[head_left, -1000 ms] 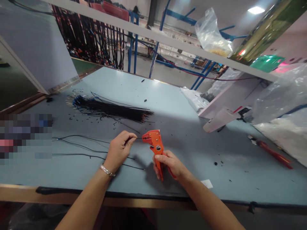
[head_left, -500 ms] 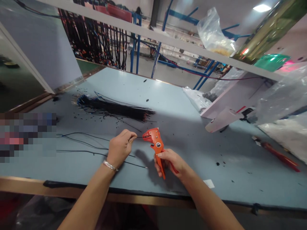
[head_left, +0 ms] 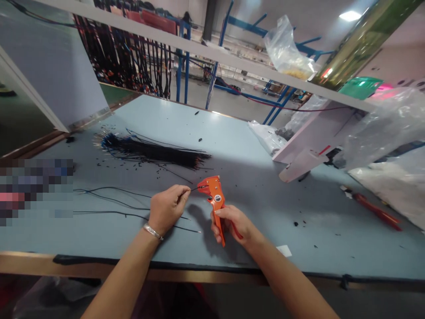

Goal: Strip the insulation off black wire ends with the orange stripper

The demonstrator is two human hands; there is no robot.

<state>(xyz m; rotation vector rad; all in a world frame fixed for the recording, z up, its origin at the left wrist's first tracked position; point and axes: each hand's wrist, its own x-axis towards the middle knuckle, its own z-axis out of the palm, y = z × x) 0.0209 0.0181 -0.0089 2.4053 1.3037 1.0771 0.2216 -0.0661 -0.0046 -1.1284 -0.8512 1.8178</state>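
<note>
In the head view my left hand (head_left: 168, 207) pinches a thin black wire (head_left: 195, 189) between thumb and fingers. The wire's end reaches into the jaws of an orange wire stripper (head_left: 212, 190). My right hand (head_left: 234, 221) is wrapped round the stripper's handles, its head tilted up and to the left. Under and beside my left wrist, several loose black wires (head_left: 113, 212) run across the table from the left. Beyond my hands lies a thick bundle of black wires (head_left: 156, 153), with blue and metal ends at its left.
The blue-grey table (head_left: 252, 195) carries small black scraps. At the right lies a red-handled tool (head_left: 376, 212), near clear plastic bags (head_left: 392, 186). A small white label (head_left: 284, 250) sits near the front edge. A shelf bar (head_left: 199, 48) crosses above, with hanging cables (head_left: 129, 62) behind it.
The view has shifted slightly. My hands stay in nearly the same pose, and the wire between my left fingers and the stripper now slants up a little more.
</note>
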